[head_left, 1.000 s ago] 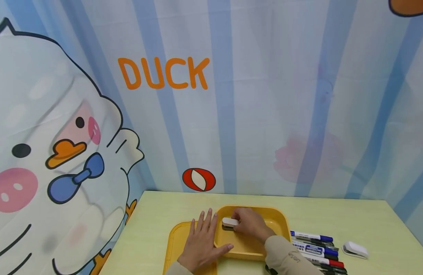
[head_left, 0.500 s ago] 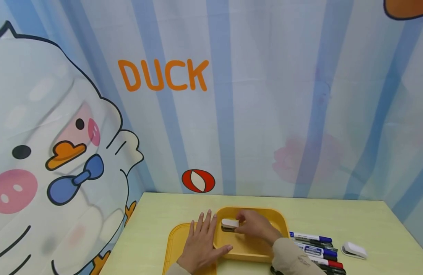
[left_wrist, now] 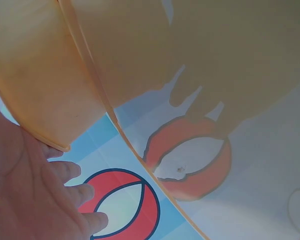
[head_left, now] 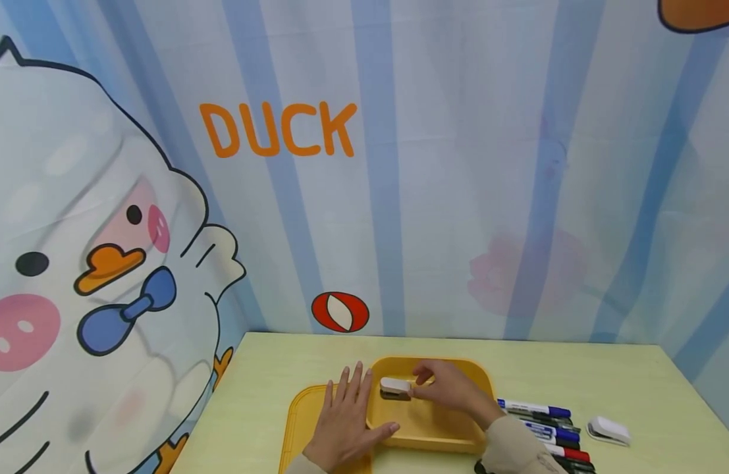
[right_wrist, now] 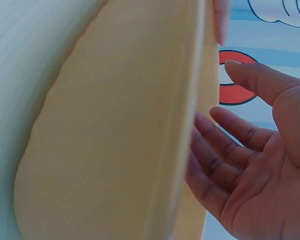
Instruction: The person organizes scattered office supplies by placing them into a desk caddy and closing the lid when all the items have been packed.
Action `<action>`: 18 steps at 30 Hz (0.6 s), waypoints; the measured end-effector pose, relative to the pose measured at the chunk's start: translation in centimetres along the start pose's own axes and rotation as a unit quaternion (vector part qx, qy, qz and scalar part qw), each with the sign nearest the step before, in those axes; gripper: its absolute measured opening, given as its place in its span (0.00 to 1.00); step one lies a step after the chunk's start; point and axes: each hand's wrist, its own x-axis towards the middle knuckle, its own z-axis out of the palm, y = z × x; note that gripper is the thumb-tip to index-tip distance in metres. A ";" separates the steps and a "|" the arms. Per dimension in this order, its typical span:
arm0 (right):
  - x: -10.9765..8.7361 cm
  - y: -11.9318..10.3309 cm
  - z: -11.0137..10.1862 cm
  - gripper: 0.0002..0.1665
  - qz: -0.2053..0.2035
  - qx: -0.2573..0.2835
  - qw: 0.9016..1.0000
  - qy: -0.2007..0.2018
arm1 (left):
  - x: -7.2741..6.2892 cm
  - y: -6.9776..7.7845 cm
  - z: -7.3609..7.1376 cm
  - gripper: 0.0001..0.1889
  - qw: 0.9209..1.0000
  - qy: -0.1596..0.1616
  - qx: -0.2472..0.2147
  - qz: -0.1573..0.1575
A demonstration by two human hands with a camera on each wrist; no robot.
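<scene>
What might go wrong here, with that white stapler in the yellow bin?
The right fingers, close to the stapler, might nudge it askew. The left fingers, at the edge of the yellow bin, could shift it. The beige sleeve, partly hiding the markers, may brush them.

Right hand (head_left: 450,390) shifted rightward, fingers (head_left: 425,370) eased off the white stapler (head_left: 395,386), now parted from the thumb
</scene>
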 end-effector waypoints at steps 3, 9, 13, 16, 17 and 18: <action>-0.4 -0.2 -0.4 0.26 0.004 0.020 1.000 0.002 | -0.1 0.0 -0.1 0.54 1.000 -0.002 0.002 -0.002; -1.6 -1.0 -1.7 0.30 0.002 0.055 0.998 0.003 | 0.0 0.1 -0.1 0.54 1.000 -0.003 0.004 -0.005; -2.4 -1.3 -2.4 0.32 0.001 0.081 0.997 -0.008 | -0.1 0.0 -0.1 0.54 1.000 -0.003 -0.001 -0.004; -2.9 -1.2 -2.9 0.33 -0.004 0.098 0.995 -0.016 | 0.0 0.0 0.1 0.54 1.000 -0.003 -0.003 -0.004; -3.1 -1.2 -3.1 0.33 -0.006 0.101 0.995 -0.017 | 0.0 0.0 0.2 0.54 1.000 -0.004 -0.004 -0.006; -3.2 -1.1 -3.3 0.33 -0.008 0.104 0.994 -0.017 | 0.1 0.0 0.2 0.54 1.000 -0.005 -0.004 -0.007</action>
